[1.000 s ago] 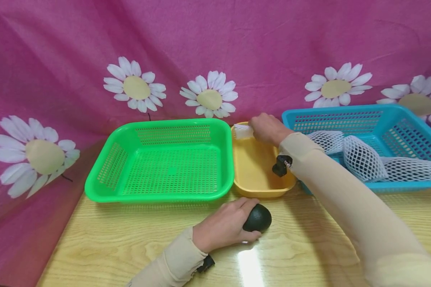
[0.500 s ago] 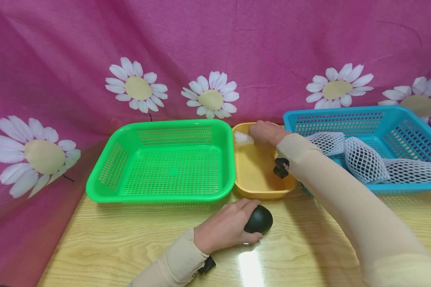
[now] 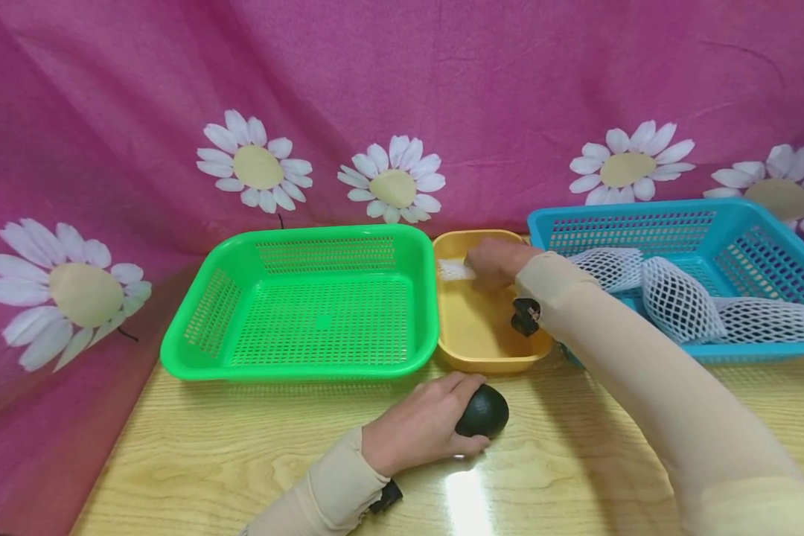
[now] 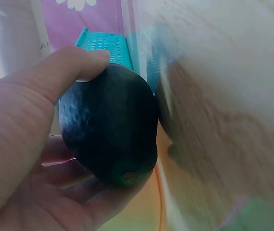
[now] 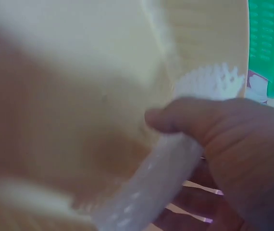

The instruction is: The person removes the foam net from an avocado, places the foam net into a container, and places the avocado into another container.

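My left hand (image 3: 423, 421) grips a dark avocado (image 3: 484, 412) on the wooden table, just in front of the yellow bin. In the left wrist view the avocado (image 4: 110, 125) lies between thumb and fingers, its stem scar facing down. Inside the yellow bin (image 3: 485, 365) my right hand (image 3: 499, 262) holds a white foam net sleeve (image 3: 455, 269), one end poking out to the left. The right wrist view shows the thumb across the flattened foam net sleeve (image 5: 151, 180), with the fingers behind it.
A green perforated basket (image 3: 301, 368) stands left of the yellow bin. To its right is a blue basket (image 3: 764, 346) with several net-wrapped fruits (image 3: 683, 298). A pink flowered cloth (image 3: 496, 89) hangs behind. My right forearm crosses the blue basket's near left corner.
My right hand has lowered into the yellow bin and come slightly nearer, bringing the foam net sleeve down with it. The left hand and avocado have stayed put.
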Motion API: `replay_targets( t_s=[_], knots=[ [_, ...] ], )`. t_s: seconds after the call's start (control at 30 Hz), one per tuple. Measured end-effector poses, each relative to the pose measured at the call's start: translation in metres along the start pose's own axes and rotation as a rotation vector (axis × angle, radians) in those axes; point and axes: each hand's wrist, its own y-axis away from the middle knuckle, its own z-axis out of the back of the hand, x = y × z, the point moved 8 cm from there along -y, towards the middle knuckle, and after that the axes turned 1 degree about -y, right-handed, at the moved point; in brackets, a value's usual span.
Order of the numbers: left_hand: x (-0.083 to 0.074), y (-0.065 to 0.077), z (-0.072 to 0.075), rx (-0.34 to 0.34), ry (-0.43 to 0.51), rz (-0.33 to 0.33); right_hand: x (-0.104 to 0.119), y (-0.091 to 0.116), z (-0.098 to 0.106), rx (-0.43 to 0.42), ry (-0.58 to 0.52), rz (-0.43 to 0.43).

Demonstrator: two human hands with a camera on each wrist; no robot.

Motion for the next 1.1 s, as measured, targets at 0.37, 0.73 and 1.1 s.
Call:
replay_targets(
  t_s=[0.37,0.73,1.1],
  knots=[
    [-0.001,0.001,0.001,0.002,0.000,0.001,-0.001,0.004,-0.006,0.076,-0.051,-0.032],
    [0.001,-0.001,0.001,0.017,0.031,0.015,-0.002,0.011,0.007,0.058,-0.063,-0.015],
    [0.003,0.000,-0.001,0.017,0.072,0.029,0.003,0.024,0.022,0.018,-0.039,0.025]
  ],
)
